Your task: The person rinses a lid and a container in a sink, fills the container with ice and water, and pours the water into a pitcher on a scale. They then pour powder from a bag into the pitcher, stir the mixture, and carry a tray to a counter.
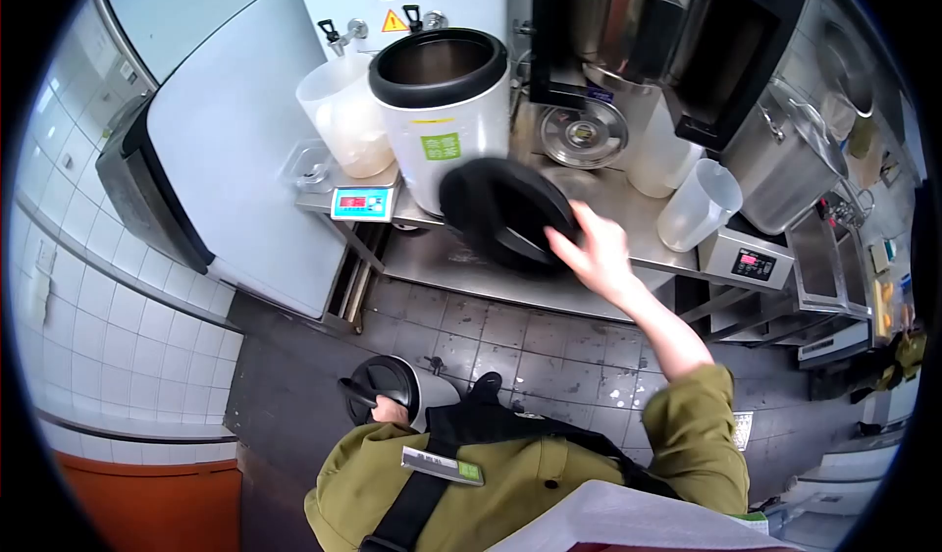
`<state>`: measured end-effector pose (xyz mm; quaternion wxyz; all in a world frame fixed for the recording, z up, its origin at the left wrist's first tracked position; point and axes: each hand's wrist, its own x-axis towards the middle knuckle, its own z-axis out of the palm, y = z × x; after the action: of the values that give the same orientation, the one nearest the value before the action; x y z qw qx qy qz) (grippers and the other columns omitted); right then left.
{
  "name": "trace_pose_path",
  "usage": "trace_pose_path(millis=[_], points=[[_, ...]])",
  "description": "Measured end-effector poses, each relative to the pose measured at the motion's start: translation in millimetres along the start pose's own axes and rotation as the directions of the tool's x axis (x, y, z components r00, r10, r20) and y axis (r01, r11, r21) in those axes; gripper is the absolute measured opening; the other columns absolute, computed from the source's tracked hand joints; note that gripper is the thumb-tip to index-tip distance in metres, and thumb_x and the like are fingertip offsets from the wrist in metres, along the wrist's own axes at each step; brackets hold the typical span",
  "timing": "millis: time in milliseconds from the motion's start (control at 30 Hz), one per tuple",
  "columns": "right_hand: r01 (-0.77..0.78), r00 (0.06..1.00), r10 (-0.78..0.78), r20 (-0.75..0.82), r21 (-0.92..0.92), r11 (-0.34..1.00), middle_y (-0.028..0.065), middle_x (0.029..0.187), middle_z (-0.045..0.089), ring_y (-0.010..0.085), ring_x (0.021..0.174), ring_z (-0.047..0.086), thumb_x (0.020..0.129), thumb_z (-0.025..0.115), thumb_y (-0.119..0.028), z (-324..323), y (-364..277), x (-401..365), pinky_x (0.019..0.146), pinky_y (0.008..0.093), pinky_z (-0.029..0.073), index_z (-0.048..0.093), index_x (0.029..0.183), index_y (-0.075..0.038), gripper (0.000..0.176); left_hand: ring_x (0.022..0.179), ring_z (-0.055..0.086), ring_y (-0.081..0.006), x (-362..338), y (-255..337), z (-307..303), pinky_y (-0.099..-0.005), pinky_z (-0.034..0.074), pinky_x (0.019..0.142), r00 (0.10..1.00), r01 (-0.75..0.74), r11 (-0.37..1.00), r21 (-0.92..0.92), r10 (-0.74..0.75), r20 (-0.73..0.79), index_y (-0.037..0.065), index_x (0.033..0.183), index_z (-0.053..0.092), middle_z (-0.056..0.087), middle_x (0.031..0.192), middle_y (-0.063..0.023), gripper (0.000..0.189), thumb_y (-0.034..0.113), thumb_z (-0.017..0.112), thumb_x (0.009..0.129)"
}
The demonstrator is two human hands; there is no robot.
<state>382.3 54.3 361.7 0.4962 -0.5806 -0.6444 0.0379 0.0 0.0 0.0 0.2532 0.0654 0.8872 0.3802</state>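
Observation:
My right hand [597, 253] grips the edge of a round black lid [505, 213], blurred and tilted in front of the steel counter. Behind it on the counter stands a white insulated barrel [442, 120] with a black rim and a green label, its top uncovered. Low at my left side, my left hand [391, 411] is closed at the black handle of a second insulated barrel [432, 395], which has its black lid on. Part of that hand is hidden by my sleeve.
A digital scale [363, 204] bears a plastic jug [343, 125] under the dispenser taps. Right of the barrel are a steel lid [583, 132], a clear pitcher [700, 204], a large steel pot [780, 159] and a second scale [751, 261]. Tiled floor [520, 331] lies below.

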Motion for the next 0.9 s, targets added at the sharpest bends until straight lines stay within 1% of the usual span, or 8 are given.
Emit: trace_pose_path(millis=[200, 400, 500, 567, 633, 700, 767, 900], points=[[-0.202, 0.929, 0.281, -0.240, 0.308, 0.930, 0.0059, 0.060, 0.052, 0.0092, 0.060, 0.044, 0.073, 0.061, -0.027, 88, -42, 145, 0.055, 0.0270, 0.038, 0.053, 0.072, 0.007, 0.035, 0.072, 0.058, -0.0292, 62, -17, -13, -0.0378, 0.045, 0.068, 0.991, 0.101, 0.995, 0.027, -0.098, -0.097, 0.002, 0.092, 0.060, 0.061, 0.084, -0.0167, 0.035, 0.027, 0.049, 0.070], [-0.436, 0.711, 0.704, 0.008, 0.790, 0.432, 0.0219, 0.081, 0.059, 0.0281, 0.069, 0.062, 0.077, 0.060, -0.022, 120, 11, 219, 0.057, 0.0347, 0.055, 0.047, 0.097, 0.015, 0.043, 0.070, 0.058, -0.0287, 99, -23, -10, -0.0379, 0.045, 0.066, 0.987, 0.161, 0.986, 0.043, -0.159, -0.037, 0.001, 0.087, 0.060, 0.061, 0.079, -0.0165, 0.033, 0.026, 0.051, 0.068], [-0.606, 0.794, 0.605, -0.061, -0.170, 0.777, 0.0182, 0.079, 0.062, 0.0285, 0.072, 0.063, 0.081, 0.050, -0.042, 91, -17, 217, 0.064, 0.0376, 0.051, 0.057, 0.086, 0.008, 0.051, 0.068, 0.058, -0.0284, 106, -21, 2, -0.0379, 0.045, 0.065, 0.986, 0.166, 0.984, 0.061, -0.167, 0.016, 0.000, 0.084, 0.060, 0.061, 0.077, -0.0165, 0.031, 0.025, 0.052, 0.067], [-0.407, 0.912, 0.317, -0.260, -0.671, 0.620, 0.0171, 0.080, 0.062, 0.0285, 0.073, 0.062, 0.077, 0.050, -0.050, 100, -38, 208, 0.067, 0.0382, 0.049, 0.061, 0.088, -0.001, 0.052, 0.067, 0.058, -0.0283, 107, -20, 9, -0.0379, 0.045, 0.064, 0.985, 0.163, 0.984, 0.076, -0.167, 0.052, 0.000, 0.083, 0.060, 0.060, 0.076, -0.0164, 0.030, 0.025, 0.052, 0.066], [-0.320, 0.943, 0.173, -0.286, -0.630, 0.707, 0.0185, 0.094, 0.058, 0.0297, 0.089, 0.058, 0.078, 0.050, -0.049, 113, -52, 211, 0.080, 0.0434, 0.043, 0.058, 0.097, -0.002, 0.051, 0.066, 0.058, -0.0281, 105, -17, 17, -0.0379, 0.045, 0.063, 0.984, 0.144, 0.985, 0.092, -0.153, 0.094, 0.000, 0.081, 0.059, 0.060, 0.074, -0.0163, 0.030, 0.024, 0.053, 0.065], [0.019, 0.825, -0.490, -0.280, -0.853, 0.521, 0.0172, 0.108, 0.051, 0.0296, 0.106, 0.047, 0.079, 0.043, -0.052, 128, -19, 223, 0.091, 0.0477, 0.032, 0.052, 0.106, -0.007, 0.054, 0.065, 0.058, -0.0279, 101, -17, 24, -0.0379, 0.044, 0.062, 0.981, 0.122, 0.987, 0.109, -0.136, 0.139, -0.001, 0.079, 0.059, 0.060, 0.073, -0.0163, 0.029, 0.024, 0.054, 0.064], [-0.120, 0.982, 0.188, 0.015, -0.719, 0.684, 0.0166, 0.124, 0.040, 0.0278, 0.120, 0.031, 0.082, 0.027, -0.057, 144, 6, 224, 0.098, 0.0516, 0.016, 0.043, 0.120, -0.007, 0.065, 0.065, 0.058, -0.0278, 95, -16, 31, -0.0380, 0.044, 0.062, 0.975, 0.089, 0.989, 0.120, -0.111, 0.192, -0.001, 0.077, 0.059, 0.060, 0.072, -0.0162, 0.028, 0.023, 0.054, 0.064], [0.013, 0.908, -0.298, -0.295, -0.691, 0.723, 0.0171, 0.118, 0.044, 0.0287, 0.116, 0.035, 0.077, 0.048, -0.046, 151, 25, 192, 0.092, 0.0511, 0.027, 0.047, 0.112, -0.006, 0.053, 0.063, 0.058, -0.0274, 78, -9, 53, -0.0380, 0.044, 0.060, 0.926, -0.026, 0.989, 0.143, -0.030, 0.377, -0.001, 0.074, 0.059, 0.060, 0.069, -0.0161, 0.027, 0.022, 0.056, 0.062]])
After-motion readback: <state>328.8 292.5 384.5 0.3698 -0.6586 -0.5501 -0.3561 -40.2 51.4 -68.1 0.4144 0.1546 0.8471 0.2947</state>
